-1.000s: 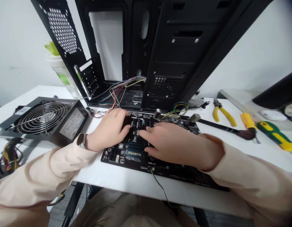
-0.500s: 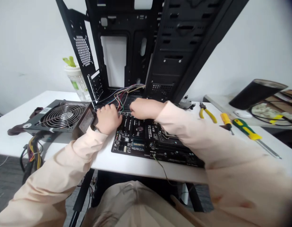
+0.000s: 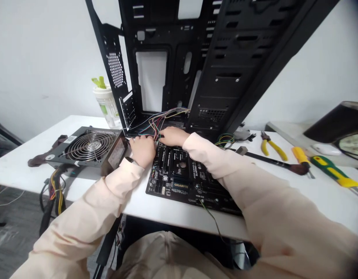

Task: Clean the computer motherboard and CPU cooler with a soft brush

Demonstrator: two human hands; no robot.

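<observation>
From here I see the right hand (image 3: 173, 136) curled low over the wire bundle (image 3: 167, 119) at the top edge of the one Gigabyte motherboard (image 3: 170, 190), the left hand (image 3: 142, 151) just beside it, neither spread wide; I cannot tell whether either grips a wire. The board lies flat before the black PC case (image 3: 204, 66), apparently so its leads reach. One power supply (image 3: 91, 145) sits left; pliers (image 3: 273, 145) and two screwdrivers (image 3: 331, 171) lie right, out of the way.
</observation>
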